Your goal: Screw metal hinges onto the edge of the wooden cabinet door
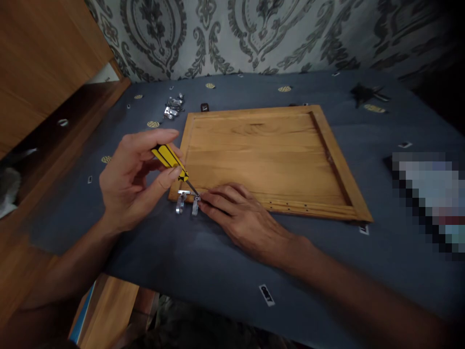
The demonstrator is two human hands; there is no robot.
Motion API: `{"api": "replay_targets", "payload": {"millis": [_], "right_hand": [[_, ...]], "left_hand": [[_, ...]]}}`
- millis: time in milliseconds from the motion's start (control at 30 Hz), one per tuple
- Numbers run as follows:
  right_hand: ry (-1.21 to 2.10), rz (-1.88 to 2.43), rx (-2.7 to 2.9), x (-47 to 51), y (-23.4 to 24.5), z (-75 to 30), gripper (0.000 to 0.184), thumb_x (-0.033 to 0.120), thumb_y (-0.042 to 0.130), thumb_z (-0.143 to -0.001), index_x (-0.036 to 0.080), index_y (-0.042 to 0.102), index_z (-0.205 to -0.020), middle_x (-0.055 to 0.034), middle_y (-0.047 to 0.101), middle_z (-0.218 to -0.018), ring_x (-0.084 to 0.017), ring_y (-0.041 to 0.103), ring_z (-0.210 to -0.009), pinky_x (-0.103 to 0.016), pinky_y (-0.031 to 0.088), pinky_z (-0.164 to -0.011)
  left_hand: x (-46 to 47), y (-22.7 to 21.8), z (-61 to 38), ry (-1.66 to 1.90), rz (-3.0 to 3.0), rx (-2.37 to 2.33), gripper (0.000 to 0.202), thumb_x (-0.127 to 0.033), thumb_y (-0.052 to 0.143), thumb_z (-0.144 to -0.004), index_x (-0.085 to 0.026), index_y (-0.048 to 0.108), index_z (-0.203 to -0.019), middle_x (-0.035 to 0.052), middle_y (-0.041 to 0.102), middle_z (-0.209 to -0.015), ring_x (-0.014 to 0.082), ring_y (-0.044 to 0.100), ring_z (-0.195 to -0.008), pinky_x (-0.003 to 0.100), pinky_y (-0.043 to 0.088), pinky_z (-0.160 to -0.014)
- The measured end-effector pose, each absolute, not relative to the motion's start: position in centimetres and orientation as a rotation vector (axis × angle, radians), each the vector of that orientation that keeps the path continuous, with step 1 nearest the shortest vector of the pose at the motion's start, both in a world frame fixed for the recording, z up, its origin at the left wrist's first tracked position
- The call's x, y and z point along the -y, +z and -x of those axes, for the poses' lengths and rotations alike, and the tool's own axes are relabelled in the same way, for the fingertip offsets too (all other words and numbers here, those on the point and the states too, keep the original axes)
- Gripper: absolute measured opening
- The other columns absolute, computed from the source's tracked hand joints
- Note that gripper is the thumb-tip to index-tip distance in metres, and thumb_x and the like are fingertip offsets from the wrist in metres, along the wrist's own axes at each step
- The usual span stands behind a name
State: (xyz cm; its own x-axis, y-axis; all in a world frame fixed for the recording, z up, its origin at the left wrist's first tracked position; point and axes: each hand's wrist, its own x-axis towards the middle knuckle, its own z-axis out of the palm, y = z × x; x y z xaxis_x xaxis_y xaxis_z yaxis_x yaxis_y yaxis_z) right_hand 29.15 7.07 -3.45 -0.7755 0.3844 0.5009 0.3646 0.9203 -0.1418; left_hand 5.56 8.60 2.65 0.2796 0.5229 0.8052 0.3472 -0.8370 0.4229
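My left hand [140,177] is closed around the yellow-and-black handle of a screwdriver [167,157]. Its shaft slants down to the right, and the tip meets a small metal hook [195,205] on the near edge of a wooden panel [232,150]. My right hand [247,218] rests over that same edge. Its thumb and index finger press at the hook from the right, partly hiding the contact. Just left of it, a second metal hook [180,202] sits on the panel's near left corner. Small dark holes dot the near rail to the right of my fingers.
Several loose metal hooks [174,106] lie in a pile beyond the panel. A small black item [205,107] is behind its far edge. At the far right lies a dark object [366,93], with a blurred-out device [428,194] nearer. Wooden furniture [47,58] borders the left side.
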Motion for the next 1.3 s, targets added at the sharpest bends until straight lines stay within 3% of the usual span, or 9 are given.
{"api": "replay_targets", "payload": {"millis": [233, 433, 633, 833, 1000, 1133, 1300], "right_hand": [[0.116, 0.536, 2.547, -7.1, -3.6, -29.3, 0.029, 0.009, 0.050, -0.099, 0.011, 0.067, -0.122, -0.0153, 0.071, -0.124, -0.027, 0.060, -0.114, -0.048, 0.050, -0.097], [0.070, 0.537, 2.545, -7.1, -3.7, -29.2, 0.028, 0.011, 0.049, -0.100, 0.013, 0.068, -0.121, -0.0128, 0.071, -0.124, -0.025, 0.059, -0.114, -0.045, 0.049, -0.098], [0.063, 0.546, 2.551, -7.1, -3.5, -29.2, 0.029, 0.011, 0.046, -0.101, 0.012, 0.068, -0.121, -0.0120, 0.071, -0.124, -0.025, 0.060, -0.114, -0.044, 0.049, -0.098], [0.047, 0.533, 2.534, -7.1, -3.5, -29.2, 0.027, 0.012, 0.048, -0.101, 0.009, 0.068, -0.119, -0.0126, 0.072, -0.122, -0.025, 0.059, -0.112, -0.043, 0.049, -0.099], [0.040, 0.510, 2.513, -7.1, -3.5, -29.2, 0.025, 0.010, 0.052, -0.099, 0.007, 0.068, -0.117, -0.0137, 0.072, -0.121, -0.026, 0.060, -0.111, -0.043, 0.050, -0.098], [0.049, 0.531, 2.530, -7.1, -3.6, -29.2, 0.028, 0.010, 0.048, -0.100, 0.013, 0.068, -0.120, -0.0124, 0.072, -0.123, -0.025, 0.061, -0.113, -0.045, 0.050, -0.098], [0.056, 0.532, 2.540, -7.1, -3.6, -29.2, 0.027, 0.011, 0.049, -0.101, 0.012, 0.068, -0.120, -0.0135, 0.072, -0.123, -0.025, 0.060, -0.114, -0.045, 0.050, -0.097]], "left_hand": [[-8.4, 2.7, -5.8, 1.573, -2.349, -0.841, 0.057, -0.008, 0.078, -0.081, -0.027, 0.065, -0.132, 0.0052, 0.070, -0.103, 0.0167, 0.072, -0.087, 0.024, 0.064, -0.066], [-8.4, 2.6, -6.0, 1.704, -2.429, -0.864, 0.060, -0.023, 0.089, -0.071, -0.035, 0.070, -0.126, 0.0034, 0.071, -0.108, 0.0175, 0.069, -0.080, 0.024, 0.059, -0.051], [-7.9, 3.0, -6.4, 1.592, -2.362, -0.961, 0.054, -0.016, 0.076, -0.081, -0.041, 0.067, -0.128, 0.0038, 0.070, -0.107, 0.0207, 0.071, -0.082, 0.033, 0.067, -0.064], [-8.4, 2.7, -5.6, 1.557, -2.449, -0.933, 0.062, -0.022, 0.081, -0.078, -0.041, 0.063, -0.134, 0.0028, 0.068, -0.105, 0.0209, 0.071, -0.086, 0.029, 0.067, -0.064], [-7.8, 2.8, -5.9, 1.505, -2.332, -0.986, 0.050, -0.023, 0.073, -0.088, -0.038, 0.061, -0.134, 0.0034, 0.069, -0.107, 0.0203, 0.072, -0.091, 0.030, 0.067, -0.071], [-7.3, 2.9, -6.3, 1.480, -2.282, -1.004, 0.040, -0.028, 0.067, -0.094, -0.035, 0.060, -0.133, 0.0010, 0.069, -0.110, 0.0182, 0.071, -0.094, 0.030, 0.066, -0.078], [-7.7, 2.7, -6.2, 1.517, -2.305, -0.975, 0.050, -0.021, 0.076, -0.087, -0.038, 0.061, -0.132, 0.0018, 0.069, -0.112, 0.0179, 0.071, -0.092, 0.029, 0.067, -0.072]]}}
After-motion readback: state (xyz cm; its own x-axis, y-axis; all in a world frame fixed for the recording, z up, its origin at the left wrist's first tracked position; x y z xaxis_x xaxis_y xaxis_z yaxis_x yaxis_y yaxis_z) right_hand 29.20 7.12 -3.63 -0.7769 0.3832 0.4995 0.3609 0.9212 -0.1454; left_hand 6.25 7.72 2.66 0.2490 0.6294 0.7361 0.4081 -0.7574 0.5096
